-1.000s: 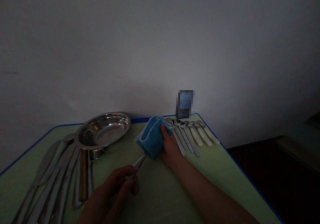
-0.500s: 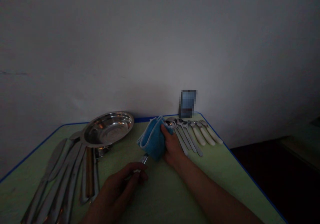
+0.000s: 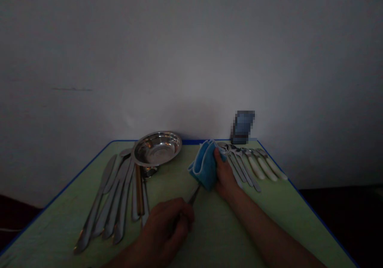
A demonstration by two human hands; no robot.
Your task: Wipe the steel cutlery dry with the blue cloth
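My left hand [image 3: 169, 228] is closed around the handle of a piece of metal cutlery [image 3: 194, 195]. The far end of that piece is hidden inside a folded blue cloth [image 3: 206, 170] with pale edging, so its kind does not show. Gripping the cloth, my right hand [image 3: 224, 174] wraps it about the metal from the right side. Just beyond the right hand lie several spoons [image 3: 243, 168] in a row. White-handled cutlery [image 3: 265, 168] is lined up beside them.
A round steel bowl [image 3: 158, 148] stands at the back left. Several table knives [image 3: 100, 196] and a pair of wooden chopsticks [image 3: 139, 190] lie left of my hands. A blurred-out upright device [image 3: 243, 127] leans near the wall. The green table [image 3: 60, 220] has a blue edge.
My view has swung left, so everything sits further right in the picture. My left hand has turned, showing more of its back, while both hands keep their hold.
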